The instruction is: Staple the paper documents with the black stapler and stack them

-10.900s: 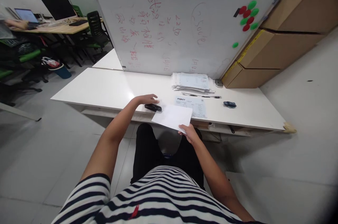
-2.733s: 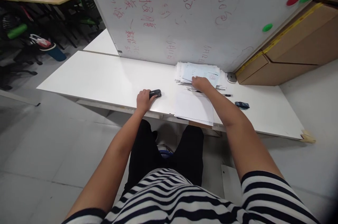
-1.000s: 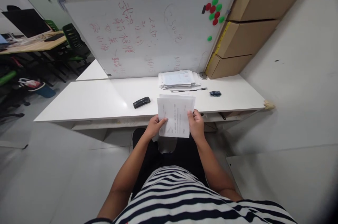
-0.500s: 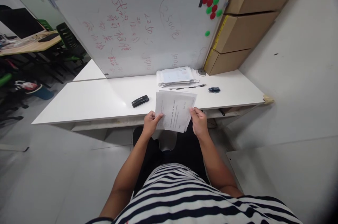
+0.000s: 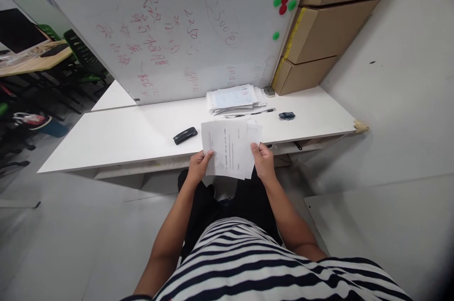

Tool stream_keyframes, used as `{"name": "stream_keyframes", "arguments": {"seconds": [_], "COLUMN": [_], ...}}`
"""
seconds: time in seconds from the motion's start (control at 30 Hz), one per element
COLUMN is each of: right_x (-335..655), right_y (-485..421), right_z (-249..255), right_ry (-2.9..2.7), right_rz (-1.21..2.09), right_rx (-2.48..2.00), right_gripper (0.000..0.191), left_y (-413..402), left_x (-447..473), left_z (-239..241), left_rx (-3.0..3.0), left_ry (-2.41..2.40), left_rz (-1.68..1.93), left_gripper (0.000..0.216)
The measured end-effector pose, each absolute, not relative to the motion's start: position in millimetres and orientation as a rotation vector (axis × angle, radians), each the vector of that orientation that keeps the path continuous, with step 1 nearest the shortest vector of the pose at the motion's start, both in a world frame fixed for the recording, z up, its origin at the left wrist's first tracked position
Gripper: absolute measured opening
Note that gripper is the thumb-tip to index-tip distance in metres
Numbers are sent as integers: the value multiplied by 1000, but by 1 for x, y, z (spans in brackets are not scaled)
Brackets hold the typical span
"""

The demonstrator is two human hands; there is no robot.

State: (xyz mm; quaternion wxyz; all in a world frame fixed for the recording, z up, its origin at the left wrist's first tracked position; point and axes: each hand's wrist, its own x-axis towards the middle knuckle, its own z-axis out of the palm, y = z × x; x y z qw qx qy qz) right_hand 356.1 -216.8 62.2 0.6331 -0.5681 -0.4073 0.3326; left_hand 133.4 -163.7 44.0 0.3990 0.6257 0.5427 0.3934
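Note:
Printed sheets of paper (image 5: 227, 150) are held up between my two hands, over the front edge of the white desk (image 5: 142, 135). My left hand (image 5: 198, 166) pinches their left edge, thumb on top. On the opposite side, my right hand (image 5: 263, 161) grips the sheets with its thumb pressed on the face. The sheets are slightly out of line, with a back one showing past the right edge. A black stapler (image 5: 185, 135) lies on the desk just left of the paper.
Behind the sheets rests a stack of papers (image 5: 232, 98), with thin pen-like items (image 5: 250, 113) before it. To the right sits a small dark object (image 5: 286, 116). A whiteboard (image 5: 159, 41) with magnets stands at the back, beside stacked cardboard boxes (image 5: 312, 36).
The sheets have shifted against each other, and more of a back sheet shows at the upper right. My right thumb has slid inward slightly. The camera view has tilted a little.

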Motion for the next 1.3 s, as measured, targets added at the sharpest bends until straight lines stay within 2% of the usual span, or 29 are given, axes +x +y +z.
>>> {"name": "stream_keyframes", "arguments": {"seconds": [0.17, 0.3, 0.47, 0.53, 0.6, 0.7, 0.83, 0.93, 1.03, 1.1, 1.2, 1.3], "right_x": [366, 413, 479, 489, 489, 482, 478, 483, 488, 486, 475, 455], "right_y": [-212, -224, -262, -278, -291, -305, -319, -322, -311, -296, -271, -256], "right_z": [53, 30, -5, -16, -24, -33, -39, -36, -27, -17, 5, 26], "right_ry": [-950, -637, -263, -193, -152, -78, 30, 50, -10, -139, -434, -720], "right_rz": [681, 533, 370, 362, 381, 421, 443, 477, 520, 561, 696, 860], "right_rx": [-1405, -1492, -1468, -1463, -1482, -1505, -1534, -1499, -1503, -1528, -1506, -1478], "right_gripper": [38, 43, 45, 42, 40, 41, 42, 45, 46, 47, 46, 45], "left_y": [-163, -136, -38, 8, 46, 80, 94, 87, 46, -3, -88, -149], "left_x": [137, 135, 146, 171, 205, 258, 301, 308, 299, 289, 269, 244], "left_z": [43, 57, 120, 142, 148, 127, 74, 54, 54, 57, 60, 58], "left_rx": [1641, 1563, 1779, 2070, 2336, 2534, 2569, 2517, 2373, 2155, 1783, 1555], "left_ry": [1375, 1410, 1657, 1677, 1610, 1471, 1296, 1299, 1288, 1209, 960, 993], "left_rz": [978, 1076, 1262, 1314, 1208, 815, 555, 606, 848, 921, 706, 584], "left_gripper": [45, 44, 51, 49, 42, 32, 25, 44, 65, 62, 60, 50]}}
